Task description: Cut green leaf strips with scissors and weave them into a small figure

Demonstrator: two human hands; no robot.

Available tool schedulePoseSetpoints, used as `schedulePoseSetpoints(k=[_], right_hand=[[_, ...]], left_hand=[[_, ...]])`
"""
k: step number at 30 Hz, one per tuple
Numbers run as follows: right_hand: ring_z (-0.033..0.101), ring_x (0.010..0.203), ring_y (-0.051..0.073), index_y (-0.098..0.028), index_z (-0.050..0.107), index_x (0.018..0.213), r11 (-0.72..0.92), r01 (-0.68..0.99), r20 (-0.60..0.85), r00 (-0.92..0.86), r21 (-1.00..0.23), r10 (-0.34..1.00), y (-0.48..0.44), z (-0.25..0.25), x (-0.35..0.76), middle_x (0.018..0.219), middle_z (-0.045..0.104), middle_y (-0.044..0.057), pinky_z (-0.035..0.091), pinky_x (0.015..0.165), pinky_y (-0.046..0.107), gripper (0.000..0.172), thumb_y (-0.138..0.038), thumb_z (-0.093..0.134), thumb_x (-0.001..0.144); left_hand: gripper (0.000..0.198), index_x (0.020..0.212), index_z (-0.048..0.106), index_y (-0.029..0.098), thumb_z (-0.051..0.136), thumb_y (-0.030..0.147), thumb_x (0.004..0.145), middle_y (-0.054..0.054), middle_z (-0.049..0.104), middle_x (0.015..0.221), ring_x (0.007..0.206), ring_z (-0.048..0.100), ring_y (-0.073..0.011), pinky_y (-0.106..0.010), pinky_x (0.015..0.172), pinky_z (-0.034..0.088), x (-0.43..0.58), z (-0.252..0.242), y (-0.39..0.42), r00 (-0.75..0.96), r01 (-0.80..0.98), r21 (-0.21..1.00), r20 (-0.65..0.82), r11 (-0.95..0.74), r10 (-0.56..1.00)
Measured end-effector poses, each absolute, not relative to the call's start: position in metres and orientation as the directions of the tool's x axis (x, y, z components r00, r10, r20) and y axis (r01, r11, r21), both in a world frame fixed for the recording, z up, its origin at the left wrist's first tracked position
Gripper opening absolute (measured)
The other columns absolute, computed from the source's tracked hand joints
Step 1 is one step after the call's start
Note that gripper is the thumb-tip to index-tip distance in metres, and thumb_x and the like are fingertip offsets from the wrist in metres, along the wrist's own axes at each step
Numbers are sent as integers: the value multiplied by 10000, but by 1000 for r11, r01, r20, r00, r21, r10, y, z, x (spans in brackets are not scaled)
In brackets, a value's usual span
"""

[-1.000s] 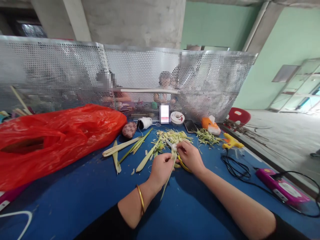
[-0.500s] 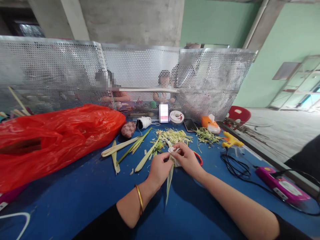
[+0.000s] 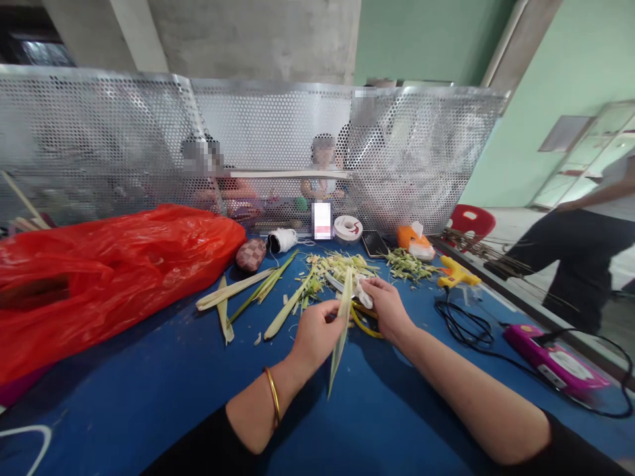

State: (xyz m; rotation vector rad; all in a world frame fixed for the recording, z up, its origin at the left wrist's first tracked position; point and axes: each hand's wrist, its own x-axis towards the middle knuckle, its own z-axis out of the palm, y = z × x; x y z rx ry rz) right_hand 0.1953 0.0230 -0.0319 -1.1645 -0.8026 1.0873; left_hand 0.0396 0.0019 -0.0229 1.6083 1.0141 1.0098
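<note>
My left hand (image 3: 320, 334) is closed, pinching a long pale green husk leaf (image 3: 340, 337) between thumb and fingers. The leaf stands nearly upright, its pointed lower end hanging toward me. To its right, my right hand (image 3: 389, 307) is closed on a crumpled white tissue (image 3: 364, 293), a little apart from the leaf. Scissors (image 3: 366, 325) with yellow handle loops lie on the table beneath, partly hidden by the leaf and my right hand. Just beyond are chopped leaf scraps (image 3: 342, 266). Several longer husk pieces (image 3: 289, 305) lie left of my hands.
A red plastic bag (image 3: 124, 264) fills the left side. White string (image 3: 282, 240), a ribbon spool (image 3: 348, 229), a phone (image 3: 374, 244) and an orange tissue pack (image 3: 415, 242) line the back. On the right are a yellow glue gun (image 3: 459, 273), its cable and a purple power strip (image 3: 555, 362).
My right hand has drawn the tissue away from the leaf, to the right. The leaf's upper part now shows, and so do the yellow scissor handles. A person has appeared at the far right.
</note>
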Motion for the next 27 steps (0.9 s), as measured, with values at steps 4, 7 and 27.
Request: schedulePoseSetpoints(k=[4, 7, 27], right_hand=[[507, 493, 124, -194, 586, 677, 18, -266, -42, 218, -964, 975, 10, -26, 182, 594, 606, -11, 386, 471, 251, 338, -454, 775, 574], [521, 517, 124, -198, 594, 735, 11, -260, -26, 138, -965, 990, -4, -27, 161, 621, 602, -23, 398, 492, 247, 329, -425, 786, 594], [425, 477, 104, -207, 547, 690, 114, 136, 112, -26, -984, 993, -5, -37, 161, 559, 495, -58, 299, 464, 234, 271, -446, 630, 787]], left_hand=[[344, 1038, 725, 182, 599, 134, 721, -56, 754, 912, 768, 681, -200, -268, 689, 512, 38, -26, 8, 157, 106, 981, 148, -165, 976], [394, 1083, 714, 190, 591, 109, 718, -71, 726, 980, 792, 667, -196, -278, 715, 517, 38, -29, 7, 79, 265, 927, 252, -264, 965], [291, 838, 759, 140, 675, 399, 735, -61, 734, 769, 794, 649, -211, -263, 668, 471, 37, -9, 4, 88, -126, 986, -97, 108, 991]])
